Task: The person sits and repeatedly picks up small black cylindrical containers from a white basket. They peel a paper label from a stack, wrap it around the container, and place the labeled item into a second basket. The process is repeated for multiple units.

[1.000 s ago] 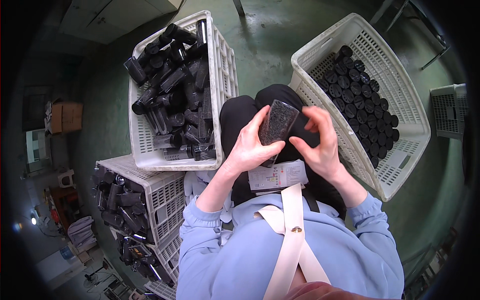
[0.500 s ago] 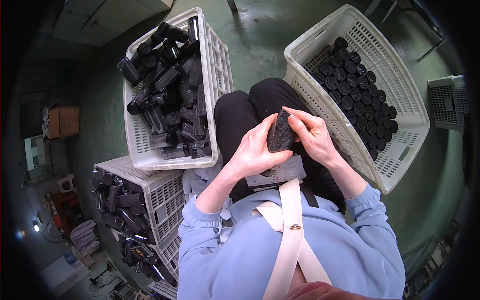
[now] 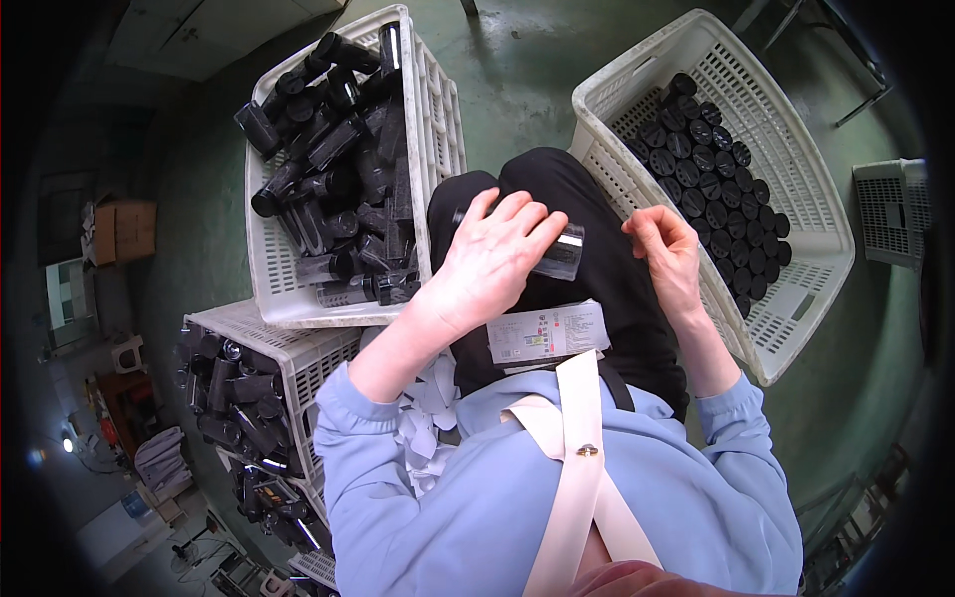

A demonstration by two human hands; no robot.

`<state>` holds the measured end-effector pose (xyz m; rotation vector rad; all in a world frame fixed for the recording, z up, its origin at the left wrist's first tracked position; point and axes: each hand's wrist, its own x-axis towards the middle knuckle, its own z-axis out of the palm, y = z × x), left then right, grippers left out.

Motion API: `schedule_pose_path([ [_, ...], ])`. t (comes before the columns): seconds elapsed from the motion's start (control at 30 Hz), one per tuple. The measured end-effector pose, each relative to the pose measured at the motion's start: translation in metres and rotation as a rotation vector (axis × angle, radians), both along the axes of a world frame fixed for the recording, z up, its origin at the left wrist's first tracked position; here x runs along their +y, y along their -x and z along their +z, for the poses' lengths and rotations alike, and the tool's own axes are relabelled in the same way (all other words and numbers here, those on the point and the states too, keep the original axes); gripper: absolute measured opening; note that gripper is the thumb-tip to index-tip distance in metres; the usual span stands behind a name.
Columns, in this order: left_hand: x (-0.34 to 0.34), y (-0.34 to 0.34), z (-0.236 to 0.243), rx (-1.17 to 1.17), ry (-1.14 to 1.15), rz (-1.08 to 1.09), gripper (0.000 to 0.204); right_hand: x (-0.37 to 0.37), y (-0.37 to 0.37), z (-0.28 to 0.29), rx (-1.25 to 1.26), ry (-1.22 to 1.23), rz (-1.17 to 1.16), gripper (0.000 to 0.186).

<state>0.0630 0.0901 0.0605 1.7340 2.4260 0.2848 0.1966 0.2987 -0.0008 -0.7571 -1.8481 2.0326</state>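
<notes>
My left hand (image 3: 492,249) is wrapped over a black cylindrical canister (image 3: 564,255), held on its side above my dark trousers. One glossy end of it sticks out past my fingers; the rest is hidden under them. To the right, apart from the canister, my right hand (image 3: 665,249) is closed with its fingers curled in and thumb against them. Whether it pinches something small cannot be made out. A stack of white printed labels (image 3: 547,333) lies on my lap just below the hands.
At the left, a white plastic crate (image 3: 425,179) is heaped with loose black canisters. Another white crate (image 3: 597,129) at the right holds upright canisters in rows. More filled crates (image 3: 328,383) stand at lower left, near white paper scraps (image 3: 423,423).
My hands have come apart. The left hand has turned over and moved left with the canister, now lying sideways; the right hand has let go of it and drawn right.
</notes>
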Motion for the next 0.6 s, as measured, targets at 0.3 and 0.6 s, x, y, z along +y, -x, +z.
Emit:
schedule_pose_path([
  [0.3,0.01,0.007,-0.024,0.163,0.021,-0.084,0.022,-0.026,-0.025,-0.01,0.056,-0.245,0.21,0.028],
  [0.6,-0.013,0.01,-0.062,-0.147,-0.454,0.449,0.089,-0.065,-0.017,0.002,0.184,-0.875,0.669,0.05],
])
